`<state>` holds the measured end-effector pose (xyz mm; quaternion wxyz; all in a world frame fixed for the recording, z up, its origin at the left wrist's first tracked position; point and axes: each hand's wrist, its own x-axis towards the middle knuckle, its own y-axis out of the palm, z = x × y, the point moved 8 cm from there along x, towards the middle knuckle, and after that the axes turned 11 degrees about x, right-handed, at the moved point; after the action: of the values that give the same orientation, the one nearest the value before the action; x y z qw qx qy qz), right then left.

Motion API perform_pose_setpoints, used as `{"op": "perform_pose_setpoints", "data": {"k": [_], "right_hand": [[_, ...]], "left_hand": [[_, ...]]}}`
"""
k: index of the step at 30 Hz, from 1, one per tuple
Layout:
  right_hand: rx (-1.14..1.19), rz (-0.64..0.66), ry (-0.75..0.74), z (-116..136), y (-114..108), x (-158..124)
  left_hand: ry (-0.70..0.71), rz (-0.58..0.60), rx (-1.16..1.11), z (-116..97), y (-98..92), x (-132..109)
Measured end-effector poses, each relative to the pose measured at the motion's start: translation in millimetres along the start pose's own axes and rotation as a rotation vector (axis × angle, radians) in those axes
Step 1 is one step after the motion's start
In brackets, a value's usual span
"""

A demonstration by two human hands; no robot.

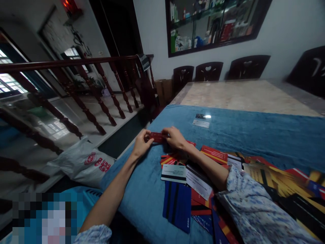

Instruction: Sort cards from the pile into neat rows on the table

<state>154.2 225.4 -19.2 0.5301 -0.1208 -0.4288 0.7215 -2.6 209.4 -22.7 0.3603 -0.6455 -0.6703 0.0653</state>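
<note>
Between my two hands is a dark red card (156, 137), held by its left and right ends above the blue cloth (142, 189). My left hand (142, 143) pinches the left end between thumb and fingers. At the other end, my right hand (175, 137) has its fingers closed on the card. Beneath my right forearm lie scattered cards: a silver card (174, 173) with a black stripe, a white card (199, 181), blue cards (177, 206) and a red card (214, 154). Beyond my hands, a white card (201, 123) lies beside a dark, shiny card (201, 116).
A heap of gold, red and black cards (284, 181) spreads over the right side of the table. The bare tabletop (228, 93) shows behind the cloth. Dark chairs (209, 70) line the far side. At left are a wooden railing (76, 62) and a white plastic bag (83, 162).
</note>
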Motion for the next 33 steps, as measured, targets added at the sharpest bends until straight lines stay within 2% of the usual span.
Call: {"op": "perform_pose_setpoints", "data": {"k": [6, 16, 20, 27, 33], "right_hand": [[-0.130, 0.115, 0.032, 7, -13, -2], [-0.297, 0.229, 0.057, 10, -9, -7], [-0.349, 0.273, 0.060, 10, -6, -10], [-0.343, 0.263, 0.074, 14, -9, -7], [-0.370, 0.229, 0.042, 19, -23, -8]], "left_hand": [[0.046, 0.084, 0.195, -7, 10.9, -4], [0.109, 0.069, 0.355, -16, 14.3, -7], [0.080, 0.075, 0.314, -8, 18.3, -6], [-0.009, 0.054, 0.074, 6, 22.5, 3], [-0.023, 0.072, -0.048, 1, 26.7, 18]]}}
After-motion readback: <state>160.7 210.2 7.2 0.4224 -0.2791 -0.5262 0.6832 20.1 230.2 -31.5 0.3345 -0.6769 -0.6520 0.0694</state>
